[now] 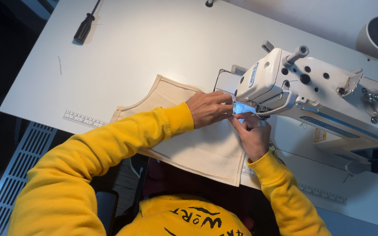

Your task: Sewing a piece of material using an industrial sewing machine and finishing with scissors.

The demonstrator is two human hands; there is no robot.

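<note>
Left hand (208, 108) is pressing flat, fingers extended, on cream fabric (197, 146) | right hand (253, 135) is pinching its edge under the sewing machine (311, 91) | fabric is lying near the table (154, 43) edge.

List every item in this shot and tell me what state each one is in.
Cream canvas fabric piece: flat on the table, edge under the needle.
White sewing machine: work light lit.
Left hand: pressing the fabric.
Right hand: pinching the fabric's edge.
Black-handled screwdriver: lying untouched.
</note>
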